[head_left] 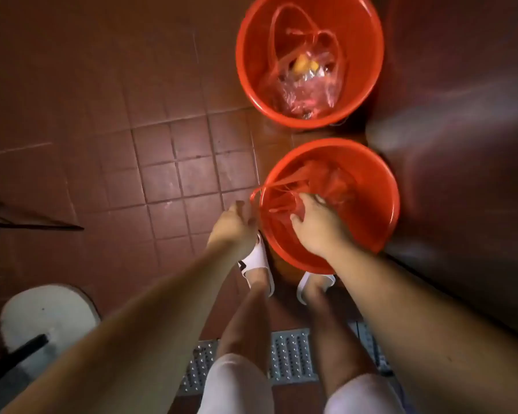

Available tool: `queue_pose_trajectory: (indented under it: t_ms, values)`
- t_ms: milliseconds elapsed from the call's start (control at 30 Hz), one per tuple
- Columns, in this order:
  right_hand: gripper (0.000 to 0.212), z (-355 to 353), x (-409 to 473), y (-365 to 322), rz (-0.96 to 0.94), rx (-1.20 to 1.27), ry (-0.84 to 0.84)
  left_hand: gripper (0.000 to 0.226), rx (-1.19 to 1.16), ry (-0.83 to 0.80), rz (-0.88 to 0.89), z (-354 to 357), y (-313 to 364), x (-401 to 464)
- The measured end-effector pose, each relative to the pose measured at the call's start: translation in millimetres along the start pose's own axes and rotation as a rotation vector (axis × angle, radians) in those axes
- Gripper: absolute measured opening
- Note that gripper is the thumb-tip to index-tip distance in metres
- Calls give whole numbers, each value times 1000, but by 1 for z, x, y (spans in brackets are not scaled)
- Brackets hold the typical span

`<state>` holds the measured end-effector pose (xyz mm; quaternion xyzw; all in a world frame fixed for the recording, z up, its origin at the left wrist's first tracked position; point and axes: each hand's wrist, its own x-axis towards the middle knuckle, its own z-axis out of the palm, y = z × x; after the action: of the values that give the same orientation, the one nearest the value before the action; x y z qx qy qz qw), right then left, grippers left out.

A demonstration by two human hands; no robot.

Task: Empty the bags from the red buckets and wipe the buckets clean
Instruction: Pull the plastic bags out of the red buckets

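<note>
Two red buckets stand on the tiled floor. The near bucket (380,186) holds a red plastic bag (320,180). My left hand (235,227) is just outside the rim and pinches the bag's handle loop, pulled over the edge. My right hand (319,227) is inside the bucket, its fingers curled round the bag's bunched plastic. The far bucket (248,49) contains another thin red bag (305,76) with something yellow inside, its handles lying loose.
A dark wall or cabinet face (461,130) runs along the right of both buckets. My feet in white slippers (259,261) stand just before the near bucket. A metal floor grate (290,357) lies behind them. A white round object (48,315) sits at lower left.
</note>
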<state>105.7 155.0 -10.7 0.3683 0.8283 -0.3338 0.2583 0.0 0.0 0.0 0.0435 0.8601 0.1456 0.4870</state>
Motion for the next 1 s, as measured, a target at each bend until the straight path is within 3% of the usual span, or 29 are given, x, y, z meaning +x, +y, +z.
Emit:
queue_pose_trajectory:
  t_ms: [133,267,333,467,600,733,800,900,1000]
  values:
    - [58,17,40,2,-3,-8,2,57,-159,96,-21,17,11,31]
    - [64,27,49,7,6,102,-148,15,-213,120,24,19,22,30]
    - [53,27,42,9,41,237,-150,13,-302,70,82,25,26,17]
    - [29,17,6,18,371,971,-93,26,-520,-135,206,48,39,-25]
    - [15,6,-20,48,382,1011,64,29,-472,-328,214,70,55,-41]
    - [15,-6,-30,77,408,1070,176,12,-29,-89,187,74,57,-26]
    - [16,-11,-31,89,403,1094,196,7,-32,38,65,68,53,-17]
    - [15,-20,-28,101,375,1136,245,36,-152,196,-60,61,46,-3]
    - [9,-31,-24,108,355,1133,291,61,23,249,4,57,48,10]
